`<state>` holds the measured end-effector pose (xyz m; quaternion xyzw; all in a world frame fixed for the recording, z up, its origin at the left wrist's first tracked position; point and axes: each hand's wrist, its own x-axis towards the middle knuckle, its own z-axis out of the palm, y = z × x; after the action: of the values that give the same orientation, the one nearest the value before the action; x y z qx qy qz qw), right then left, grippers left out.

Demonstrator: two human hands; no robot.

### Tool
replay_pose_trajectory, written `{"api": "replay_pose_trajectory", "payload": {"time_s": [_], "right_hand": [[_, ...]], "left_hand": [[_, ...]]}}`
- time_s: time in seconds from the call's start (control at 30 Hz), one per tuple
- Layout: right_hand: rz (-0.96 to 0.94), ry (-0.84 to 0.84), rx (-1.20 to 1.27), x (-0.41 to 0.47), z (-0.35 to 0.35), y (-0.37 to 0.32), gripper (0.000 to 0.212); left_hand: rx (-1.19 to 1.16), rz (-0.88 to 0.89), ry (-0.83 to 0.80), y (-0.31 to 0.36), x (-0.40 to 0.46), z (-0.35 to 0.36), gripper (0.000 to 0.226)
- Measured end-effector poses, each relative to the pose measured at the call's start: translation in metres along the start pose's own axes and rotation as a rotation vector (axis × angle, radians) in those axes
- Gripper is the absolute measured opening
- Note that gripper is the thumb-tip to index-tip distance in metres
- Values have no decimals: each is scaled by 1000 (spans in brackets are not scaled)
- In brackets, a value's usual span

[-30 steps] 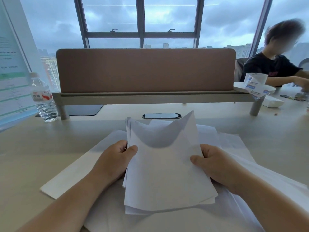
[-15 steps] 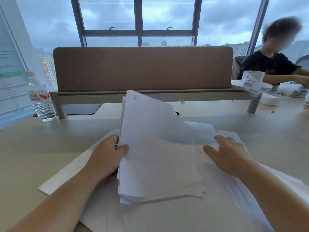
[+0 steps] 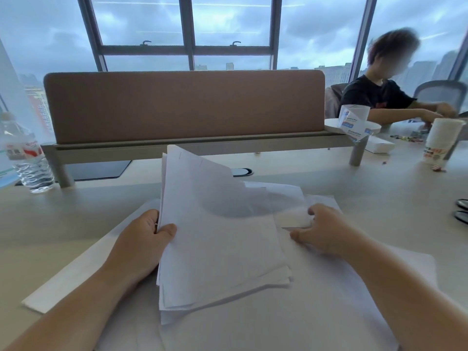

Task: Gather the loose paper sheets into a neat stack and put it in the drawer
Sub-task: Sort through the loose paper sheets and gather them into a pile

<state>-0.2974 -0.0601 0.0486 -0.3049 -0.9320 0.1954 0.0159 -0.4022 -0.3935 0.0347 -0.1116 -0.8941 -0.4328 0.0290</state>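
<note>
My left hand (image 3: 144, 241) grips a tilted bundle of white paper sheets (image 3: 217, 244) by its left edge, thumb on top. The bundle's sheets are uneven and its far right corner droops. More loose sheets (image 3: 316, 312) lie spread flat on the desk (image 3: 76, 224) underneath and to the right. My right hand (image 3: 326, 231) is just right of the bundle, fingers curled, pinching the edge of one loose sheet (image 3: 291, 219) that is slightly lifted. No drawer is in view.
A brown divider panel (image 3: 182, 105) on a raised shelf crosses the back of the desk. A water bottle (image 3: 27, 158) stands at far left. At far right a paper cup (image 3: 440, 140) stands near a seated person (image 3: 374, 95). Dark objects (image 3: 462, 211) lie at the right edge.
My right hand let go of the bundle, moved right onto the loose sheets and curled onto one sheet's edge. My left hand alone keeps the bundle, which tilted up on its left side.
</note>
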Motion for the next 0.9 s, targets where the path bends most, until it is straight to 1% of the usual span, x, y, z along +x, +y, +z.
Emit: {"api": "replay_pose_trajectory", "payload": {"time_s": [0.13,0.23,0.27,0.33,0.43,0.5,0.53,0.6,0.7,0.83,0.9], "right_hand": [[-118,67,-20,-6,3,-5,59],[-162,128,83,-3,6,-5,63],[-174,159,169,0,9,-3,63],[-162,183,443,2,13,-4,60],[-78,102,787,1,13,-6,73],[-56,27,879,2,15,-9,79],[-72,15,873,2,17,-9,78],[-119,43,822,0,20,-10,74],[-184,87,772,-1,14,-8,55],[-144,112,761,8,16,-1,36],[-150,105,756,10,24,-3,24]], "left_hand": [[-3,-4,-8,0,0,0,12],[-10,7,-1,1,-1,0,13],[-15,6,-1,3,-2,1,13],[-16,6,3,3,-3,0,13],[-11,10,1,3,-2,1,13],[-6,9,-2,2,-2,0,12],[-2,7,-2,2,-2,0,12],[-5,9,-4,3,-2,-1,11],[-14,17,-19,6,-3,-1,11],[-7,20,-23,5,-3,-1,19],[-10,19,-28,4,-4,-4,18]]}}
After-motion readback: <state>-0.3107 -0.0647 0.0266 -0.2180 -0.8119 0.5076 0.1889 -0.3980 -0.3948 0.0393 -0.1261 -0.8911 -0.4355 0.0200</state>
